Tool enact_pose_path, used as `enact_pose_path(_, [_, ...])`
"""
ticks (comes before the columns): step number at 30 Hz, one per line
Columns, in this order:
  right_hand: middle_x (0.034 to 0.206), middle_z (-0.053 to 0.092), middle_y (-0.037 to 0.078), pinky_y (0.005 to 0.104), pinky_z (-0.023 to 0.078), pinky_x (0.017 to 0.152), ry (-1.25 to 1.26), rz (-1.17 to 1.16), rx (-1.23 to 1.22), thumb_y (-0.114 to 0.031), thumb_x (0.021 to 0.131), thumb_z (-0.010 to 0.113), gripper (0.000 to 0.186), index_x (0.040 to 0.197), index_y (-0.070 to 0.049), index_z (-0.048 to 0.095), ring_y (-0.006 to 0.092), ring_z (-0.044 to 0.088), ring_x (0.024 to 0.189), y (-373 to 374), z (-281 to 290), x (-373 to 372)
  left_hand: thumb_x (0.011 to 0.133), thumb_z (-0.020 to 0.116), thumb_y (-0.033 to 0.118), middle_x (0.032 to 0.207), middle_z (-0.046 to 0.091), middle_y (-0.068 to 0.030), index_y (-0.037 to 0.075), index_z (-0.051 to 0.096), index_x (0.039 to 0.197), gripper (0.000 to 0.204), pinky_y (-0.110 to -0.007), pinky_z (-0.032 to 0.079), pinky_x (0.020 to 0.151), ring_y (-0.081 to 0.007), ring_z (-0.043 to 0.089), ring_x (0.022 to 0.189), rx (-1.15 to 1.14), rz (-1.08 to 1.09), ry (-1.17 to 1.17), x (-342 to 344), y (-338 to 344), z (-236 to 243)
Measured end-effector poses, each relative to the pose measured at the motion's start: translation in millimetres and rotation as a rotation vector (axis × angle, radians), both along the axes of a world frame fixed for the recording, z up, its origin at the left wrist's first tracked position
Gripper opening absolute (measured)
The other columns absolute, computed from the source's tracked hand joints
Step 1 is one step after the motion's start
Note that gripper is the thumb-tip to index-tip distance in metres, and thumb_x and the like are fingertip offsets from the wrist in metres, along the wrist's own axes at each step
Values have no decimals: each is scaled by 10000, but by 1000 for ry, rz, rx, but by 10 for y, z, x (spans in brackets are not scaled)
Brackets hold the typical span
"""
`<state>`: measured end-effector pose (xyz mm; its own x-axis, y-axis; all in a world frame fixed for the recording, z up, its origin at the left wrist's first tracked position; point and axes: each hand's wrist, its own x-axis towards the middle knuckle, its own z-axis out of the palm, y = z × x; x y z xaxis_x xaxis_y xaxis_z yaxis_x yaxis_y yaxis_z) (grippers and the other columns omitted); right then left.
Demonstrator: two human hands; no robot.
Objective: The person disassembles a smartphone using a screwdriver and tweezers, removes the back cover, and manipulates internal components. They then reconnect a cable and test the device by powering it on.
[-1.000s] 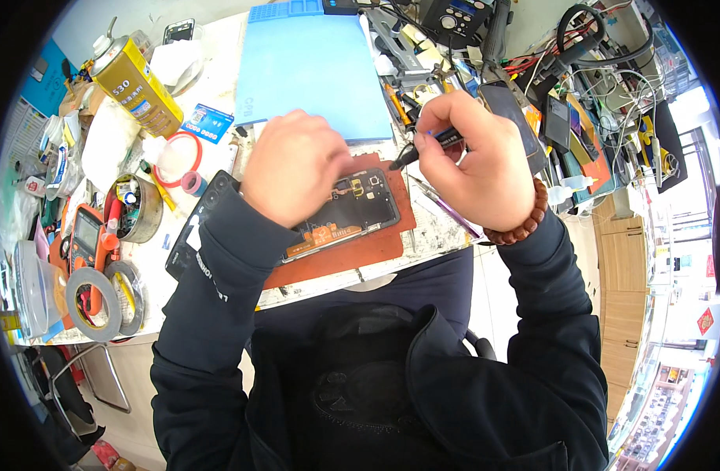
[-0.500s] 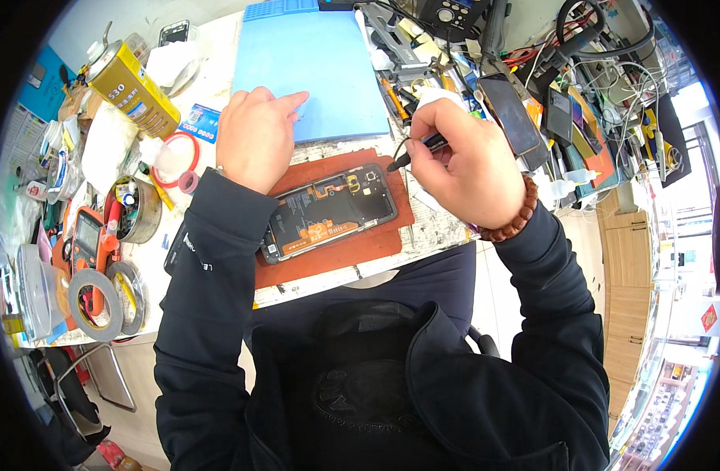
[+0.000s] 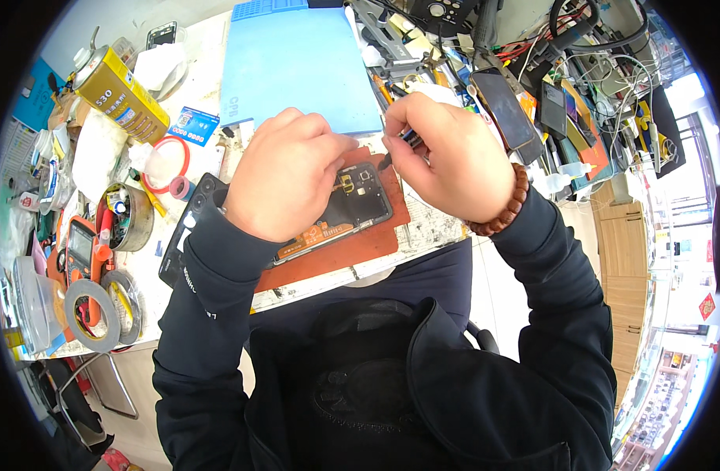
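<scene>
An opened phone (image 3: pixel 363 202), its inner parts bare, lies on a reddish-brown mat (image 3: pixel 401 213). My left hand (image 3: pixel 285 177) covers its left part, palm down. The index finger stretches toward the phone's top corner, apart from the thumb; the other fingers are curled, their tips partly hidden. At that corner, my right hand (image 3: pixel 454 157) is closed round a black pen-shaped tool (image 3: pixel 386 162) whose tip points down beside the phone's edge. Most of the tool is hidden in the fingers. A dark phone cover or phone with camera rings (image 3: pixel 195 206) lies beside my left sleeve.
A blue work mat (image 3: pixel 297 71) lies beyond the phone. To the left stand a yellow metal can (image 3: pixel 123 98), a tin of small things (image 3: pixel 140 216), tape rolls (image 3: pixel 93 314) and an orange meter (image 3: pixel 81 245). Tools, cables and a black phone (image 3: pixel 503 108) crowd the right.
My left hand has moved right and nearer me, from the blue mat's edge to over the opened phone. My right hand has shifted slightly, still gripping the tool.
</scene>
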<state>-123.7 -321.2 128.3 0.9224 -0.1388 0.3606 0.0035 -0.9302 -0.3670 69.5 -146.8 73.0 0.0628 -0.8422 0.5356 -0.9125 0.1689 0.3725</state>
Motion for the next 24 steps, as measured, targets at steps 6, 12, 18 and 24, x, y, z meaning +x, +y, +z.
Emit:
enact_pose_path(6, [943, 732, 122, 411, 592, 725, -135, 236, -90, -11, 1001, 797, 218, 1164, -32, 654, 335, 761, 819, -58, 29, 92, 954, 768, -13, 984, 715, -100, 64, 843, 1172, 243, -478, 544, 880, -360, 655, 973, 27, -56, 68, -32, 11, -20])
enact_pose_path(12, [885, 730, 138, 407, 585, 689, 7, 58, -99, -70, 1019, 836, 245, 1181, -31, 657, 344, 764, 775, -76, 39, 95, 965, 757, 0, 995, 710, -106, 69, 837, 1199, 257, -476, 546, 894, -364, 654, 995, 72, -47, 72, -34, 11, -9])
enact_pose_path(18, [880, 732, 134, 408, 578, 682, -43, 20, -33, -77, 1021, 839, 220, 1160, -33, 673, 345, 749, 753, -3, -1, 97, 936, 787, 14, 1071, 723, -121, 61, 825, 1251, 321, -492, 556, 950, -379, 665, 1053, 143, -82, 94, -106, 58, -11])
enact_pose_path(24, [1021, 715, 157, 456, 585, 833, -44, 325, -93, 1, 993, 797, 219, 1173, -39, 680, 390, 720, 952, -71, 96, 133, 919, 809, 29, 1145, 730, -141, 48, 814, 1271, 352, -501, 559, 981, -396, 667, 1076, 203, -104, 60, -123, 51, -30])
